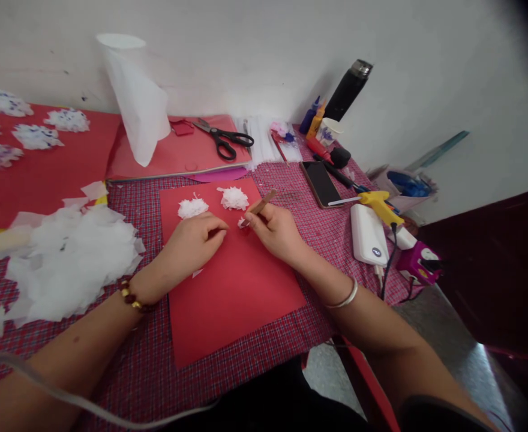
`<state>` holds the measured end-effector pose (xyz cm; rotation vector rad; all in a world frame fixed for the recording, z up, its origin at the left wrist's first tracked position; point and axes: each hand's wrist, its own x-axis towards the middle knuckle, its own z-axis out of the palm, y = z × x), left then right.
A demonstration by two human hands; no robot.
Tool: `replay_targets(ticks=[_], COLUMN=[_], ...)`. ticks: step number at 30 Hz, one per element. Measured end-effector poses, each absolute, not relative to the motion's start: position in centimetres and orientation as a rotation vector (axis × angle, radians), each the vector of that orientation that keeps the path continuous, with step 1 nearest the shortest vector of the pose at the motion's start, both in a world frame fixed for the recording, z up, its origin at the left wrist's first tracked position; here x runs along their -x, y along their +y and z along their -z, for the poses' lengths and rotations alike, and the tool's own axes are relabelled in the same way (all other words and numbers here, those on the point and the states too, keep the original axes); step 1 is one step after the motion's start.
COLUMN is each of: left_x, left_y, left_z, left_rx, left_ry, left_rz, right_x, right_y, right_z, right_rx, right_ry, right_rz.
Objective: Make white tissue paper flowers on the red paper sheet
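Observation:
My right hand [275,230] grips a thin brown stick [261,206], its lower tip pressed into a small white paper scrap [242,222] on a red paper sheet [237,288]. My left hand [195,240] rests closed on the sheet just left of that scrap, fingertips pinched toward it. Two fluffy white paper tufts [192,207] [234,197] sit on the sheet just beyond my hands.
A heap of white tissue pieces [66,255] lies at left on the checked cloth. Scissors [224,141], a phone [321,183], a yellow glue gun [380,204], a white power bank [368,234], a black bottle [348,90] and a white paper cone [135,99] stand behind and right.

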<state>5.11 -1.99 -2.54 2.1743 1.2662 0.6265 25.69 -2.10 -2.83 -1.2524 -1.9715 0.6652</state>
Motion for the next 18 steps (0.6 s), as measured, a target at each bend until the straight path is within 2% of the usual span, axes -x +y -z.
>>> replay_targets(ticks=[18], left_x=[-5.3], left_y=[-1.9], left_z=[2.9], left_rx=[-2.221], left_ry=[1.277], left_rz=[-0.576], right_x=[-25.9], right_y=[-2.5], right_z=[1.5], right_rx=[1.260], right_ry=[-1.938], right_rz=[-0.624])
